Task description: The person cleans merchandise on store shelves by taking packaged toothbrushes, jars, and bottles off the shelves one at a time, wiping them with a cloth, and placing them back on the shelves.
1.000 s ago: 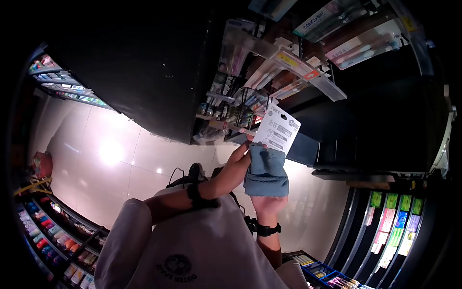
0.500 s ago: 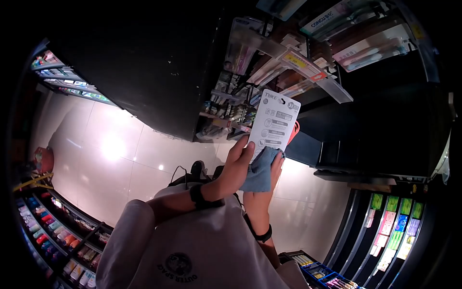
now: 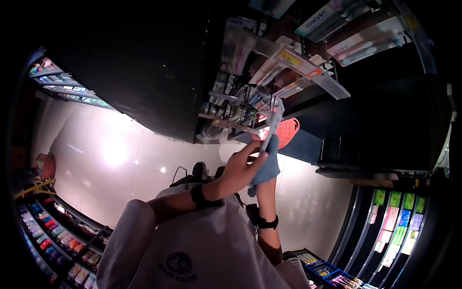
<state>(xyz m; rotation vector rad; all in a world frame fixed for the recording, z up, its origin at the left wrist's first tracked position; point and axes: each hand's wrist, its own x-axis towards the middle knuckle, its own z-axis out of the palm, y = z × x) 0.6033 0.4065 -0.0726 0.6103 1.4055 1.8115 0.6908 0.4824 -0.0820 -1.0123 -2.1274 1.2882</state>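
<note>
Near the middle of the head view, my left hand (image 3: 238, 169) is closed on the lower end of a white carded package (image 3: 275, 124), which is turned nearly edge-on. A grey-blue cloth (image 3: 267, 166) lies against the package's lower right side. My right hand (image 3: 266, 179) is closed on this cloth, which covers most of its fingers. Just beyond the package, small packaged goods (image 3: 240, 113) hang on the display.
Clear shelf holders with a yellow price label (image 3: 290, 58) jut out above my hands. A red perforated basket (image 3: 288, 133) is behind the package. A dark cabinet (image 3: 144, 62) stands at upper left. Stocked shelves (image 3: 62, 236) line the lower left, others (image 3: 394, 221) the right.
The package has turned from showing its printed back to nearly edge-on. The cloth has shifted along its right side, hiding the right fingers again. More of the red basket shows.
</note>
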